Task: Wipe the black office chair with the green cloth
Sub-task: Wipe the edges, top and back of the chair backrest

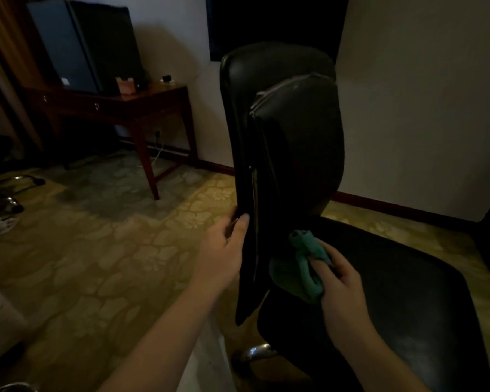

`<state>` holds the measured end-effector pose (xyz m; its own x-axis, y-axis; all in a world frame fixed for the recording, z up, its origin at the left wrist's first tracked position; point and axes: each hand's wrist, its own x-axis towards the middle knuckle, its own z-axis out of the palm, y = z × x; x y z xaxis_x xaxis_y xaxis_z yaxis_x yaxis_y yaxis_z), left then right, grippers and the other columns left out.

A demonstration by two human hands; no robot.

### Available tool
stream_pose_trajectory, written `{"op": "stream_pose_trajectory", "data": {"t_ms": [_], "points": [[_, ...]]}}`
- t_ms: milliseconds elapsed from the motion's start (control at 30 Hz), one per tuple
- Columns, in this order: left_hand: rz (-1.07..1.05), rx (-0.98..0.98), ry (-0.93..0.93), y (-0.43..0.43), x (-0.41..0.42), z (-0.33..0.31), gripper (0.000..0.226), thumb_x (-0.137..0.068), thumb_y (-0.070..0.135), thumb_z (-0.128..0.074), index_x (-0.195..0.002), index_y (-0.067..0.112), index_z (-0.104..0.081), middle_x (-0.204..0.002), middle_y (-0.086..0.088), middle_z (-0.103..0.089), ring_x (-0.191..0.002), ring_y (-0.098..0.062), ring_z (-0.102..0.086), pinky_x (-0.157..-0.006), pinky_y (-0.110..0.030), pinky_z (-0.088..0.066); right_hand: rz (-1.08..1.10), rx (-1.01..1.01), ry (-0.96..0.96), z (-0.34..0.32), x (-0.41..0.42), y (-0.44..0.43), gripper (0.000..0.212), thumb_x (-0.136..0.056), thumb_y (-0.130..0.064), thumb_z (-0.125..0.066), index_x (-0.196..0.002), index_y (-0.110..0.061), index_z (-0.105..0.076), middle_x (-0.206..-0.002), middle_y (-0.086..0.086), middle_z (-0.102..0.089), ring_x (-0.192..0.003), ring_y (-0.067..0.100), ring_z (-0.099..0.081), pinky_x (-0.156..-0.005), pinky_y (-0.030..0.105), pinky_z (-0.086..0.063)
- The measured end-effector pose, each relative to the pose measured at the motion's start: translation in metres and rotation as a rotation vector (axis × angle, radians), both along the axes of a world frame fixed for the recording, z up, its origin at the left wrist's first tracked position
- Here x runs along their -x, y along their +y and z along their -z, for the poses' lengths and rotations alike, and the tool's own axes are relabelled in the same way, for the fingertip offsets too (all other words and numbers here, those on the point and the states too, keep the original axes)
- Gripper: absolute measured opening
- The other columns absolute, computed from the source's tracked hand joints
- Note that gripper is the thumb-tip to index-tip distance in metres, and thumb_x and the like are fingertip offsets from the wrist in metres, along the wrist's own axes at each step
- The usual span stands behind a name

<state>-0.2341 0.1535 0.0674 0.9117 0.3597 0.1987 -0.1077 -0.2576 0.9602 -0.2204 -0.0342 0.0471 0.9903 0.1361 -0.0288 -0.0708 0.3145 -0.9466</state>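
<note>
Against the black office chair, right hand clutches the green cloth; left hand grips the backrest edge.

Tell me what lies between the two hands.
In the head view, the lower edge of the black chair's backrest stands between the left hand and the right hand, which holds the green cloth.

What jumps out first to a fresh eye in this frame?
The tall black office chair fills the centre, its backrest seen edge-on. Low against the backrest, the right hand presses a bunched green cloth, while the left hand grips the backrest's near edge. A wooden desk stands back left.
</note>
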Motion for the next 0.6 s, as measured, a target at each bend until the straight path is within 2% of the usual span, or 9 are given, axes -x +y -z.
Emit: {"op": "stream_pose_trajectory", "data": {"t_ms": [67, 133, 200, 367, 500, 600], "points": [[-0.025, -0.036, -0.053, 0.001, -0.006, -0.021, 0.019, -0.103, 0.035, -0.047, -0.116, 0.040, -0.061, -0.099, 0.015, -0.071, -0.087, 0.013, -0.063, -0.069, -0.005, -0.046, 0.042, -0.140, 0.077, -0.014, -0.007, 0.002, 0.026, -0.097, -0.012, -0.052, -0.112, -0.027, -0.067, -0.104, -0.001, -0.072, -0.094, 0.017, -0.071, -0.074, 0.034, -0.055], [-0.054, -0.077, -0.084, 0.001, -0.010, -0.036, 0.019, -0.103, 0.039, -0.047, -0.113, 0.040, -0.063, -0.094, 0.008, -0.073, -0.081, 0.007, -0.065, -0.066, -0.011, -0.048, 0.049, -0.304, 0.146, -0.031, -0.014, 0.004, 0.022, -0.098, -0.013, -0.051, -0.113, -0.022, -0.065, -0.097, 0.001, -0.074, -0.088, 0.018, -0.072, -0.069, 0.033, -0.056], [-0.074, -0.113, -0.092, 0.001, -0.014, -0.043, 0.024, -0.103, 0.041, -0.046, -0.116, 0.038, -0.066, -0.091, 0.010, -0.073, -0.080, 0.004, -0.066, -0.065, -0.013, -0.048, 0.065, -0.410, 0.168, -0.049, -0.021, 0.008, 0.020, -0.098, -0.014, -0.051, -0.112, -0.020, -0.063, -0.087, 0.000, -0.076, -0.081, 0.017, -0.073, -0.065, 0.031, -0.057], [-0.084, -0.144, -0.102, 0.003, -0.015, -0.041, 0.032, -0.103, 0.040, -0.046, -0.126, 0.030, -0.065, -0.089, 0.012, -0.073, -0.079, 0.002, -0.067, -0.062, -0.014, -0.047, 0.108, -0.294, 0.118, -0.065, -0.036, 0.025, 0.017, -0.097, -0.022, -0.057, -0.112, -0.024, -0.067, -0.102, 0.005, -0.074, -0.093, 0.022, -0.072, -0.082, 0.040, -0.057], [-0.071, -0.151, -0.092, 0.003, -0.012, -0.042, 0.031, -0.103, 0.041, -0.044, -0.126, 0.032, -0.064, -0.091, 0.009, -0.073, -0.079, 0.002, -0.066, -0.061, -0.013, -0.049, 0.005, -0.351, 0.309, -0.072, -0.047, 0.024, 0.023, -0.095, -0.026, -0.059, -0.115, -0.017, -0.066, -0.101, 0.008, -0.074, -0.084, 0.023, -0.073, -0.059, 0.031, -0.057], [-0.073, -0.137, -0.094, 0.002, -0.011, -0.042, 0.027, -0.103, 0.040, -0.045, -0.125, 0.039, -0.061, -0.093, 0.016, -0.073, -0.085, 0.009, -0.065, -0.067, -0.010, -0.048, -0.074, -0.415, 0.384, -0.074, -0.054, 0.013, 0.029, -0.096, -0.033, -0.054, -0.117, -0.016, -0.066, -0.107, 0.009, -0.073, -0.089, 0.024, -0.072, -0.069, 0.033, -0.060]]}}
